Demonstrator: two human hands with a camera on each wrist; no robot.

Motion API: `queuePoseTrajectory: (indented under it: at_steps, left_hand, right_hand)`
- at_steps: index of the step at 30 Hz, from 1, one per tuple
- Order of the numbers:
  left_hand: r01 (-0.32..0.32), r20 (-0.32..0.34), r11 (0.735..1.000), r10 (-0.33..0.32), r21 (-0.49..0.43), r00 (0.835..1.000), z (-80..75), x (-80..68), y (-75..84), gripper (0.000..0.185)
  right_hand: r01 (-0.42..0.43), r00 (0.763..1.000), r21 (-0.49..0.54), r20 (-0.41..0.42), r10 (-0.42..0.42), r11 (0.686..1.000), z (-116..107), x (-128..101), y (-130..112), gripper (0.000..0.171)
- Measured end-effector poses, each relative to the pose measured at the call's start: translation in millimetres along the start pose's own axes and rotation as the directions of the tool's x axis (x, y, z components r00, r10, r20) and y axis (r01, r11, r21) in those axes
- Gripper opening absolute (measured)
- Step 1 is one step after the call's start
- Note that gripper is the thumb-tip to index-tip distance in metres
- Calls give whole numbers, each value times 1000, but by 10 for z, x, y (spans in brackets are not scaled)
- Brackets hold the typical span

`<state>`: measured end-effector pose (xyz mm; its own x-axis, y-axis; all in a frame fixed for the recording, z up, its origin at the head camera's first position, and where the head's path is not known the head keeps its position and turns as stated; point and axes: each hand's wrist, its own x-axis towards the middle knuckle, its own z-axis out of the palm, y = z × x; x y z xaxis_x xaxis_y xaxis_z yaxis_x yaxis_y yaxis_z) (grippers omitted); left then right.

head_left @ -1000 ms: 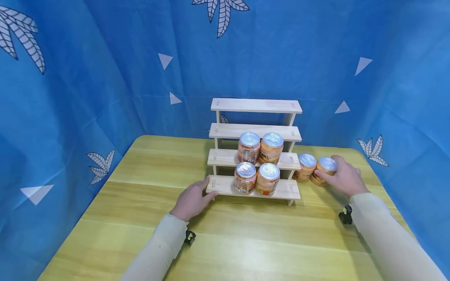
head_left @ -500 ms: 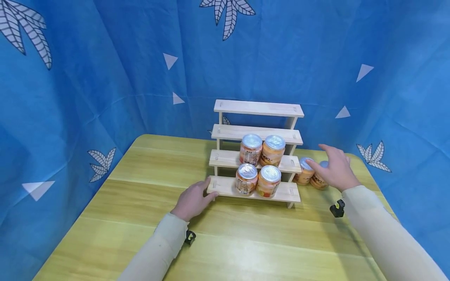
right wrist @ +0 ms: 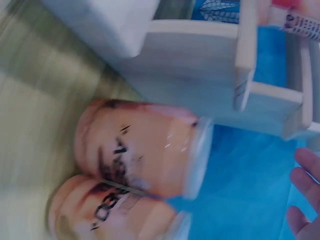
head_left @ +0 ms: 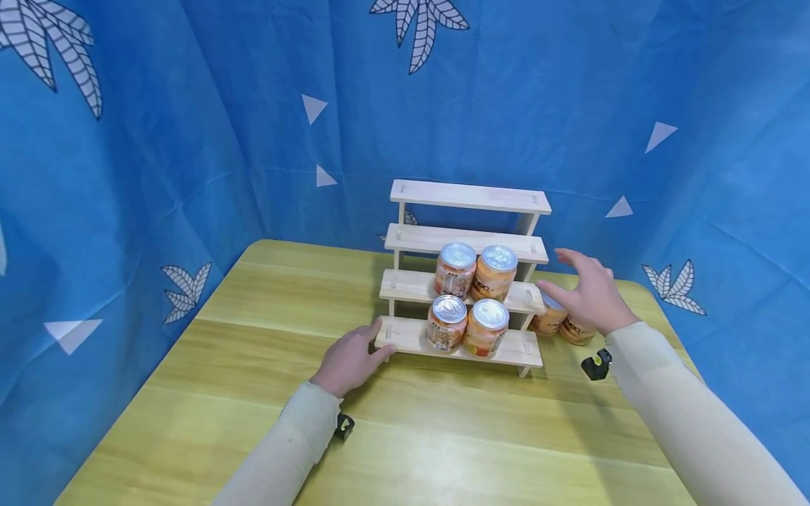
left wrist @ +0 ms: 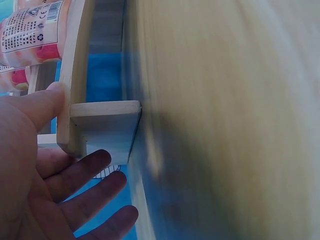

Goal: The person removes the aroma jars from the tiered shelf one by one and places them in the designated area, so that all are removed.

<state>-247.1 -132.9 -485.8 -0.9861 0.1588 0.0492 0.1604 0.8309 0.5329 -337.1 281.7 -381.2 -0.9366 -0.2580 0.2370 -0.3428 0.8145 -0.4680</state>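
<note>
A four-tier is avoided here; a stepped wooden shelf [head_left: 405, 333] stands on the table, and my left hand [head_left: 346, 360] grips the left end of its lowest board. In the left wrist view the thumb [left wrist: 47, 102] presses on that board while the other fingers spread below. Two cans with silver lids, a left one [head_left: 446, 332] and a right one [head_left: 484, 341], stand on the lowest step. Two similar cans [head_left: 492, 281] stand one step higher. My right hand [head_left: 591, 295] hovers with spread fingers, holding nothing, over two more cans [right wrist: 142, 150] beside the shelf. It partly hides them in the head view.
The upper two boards [head_left: 471, 195] of the shelf bear nothing. A yellow wooden table [head_left: 443, 436] extends in front and to the left. Blue patterned cloth [head_left: 253, 105] hangs close behind and on both sides.
My right hand has let go of the right-hand can on the table, risen, and moved left toward the shelf. The left hand stays on the shelf. The head view has shifted slightly.
</note>
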Motion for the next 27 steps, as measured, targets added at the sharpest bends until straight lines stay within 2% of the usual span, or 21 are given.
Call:
queuePoseTrajectory:
  at_steps: [11,15,23,27]
  left_hand:
    - [-18,-4,1000,18,1,1000,-6,0,-13,77]
    - [-23,-4,1000,23,-2,1000,14,2,-19,77]
    - [-11,10,1000,11,-1,1000,-3,-3,-9,78]
    - [-7,2,1000,7,-3,1000,-19,-9,10,77]
  right_hand:
    - [5,999,52,33,-7,999,16,125,-193,90]
    - [39,999,56,32,-40,998,55,148,-266,89]
    - [165,986,24,35,-166,986,114,202,-412,85]
    - [182,983,21,32,-183,983,154,220,-445,84]
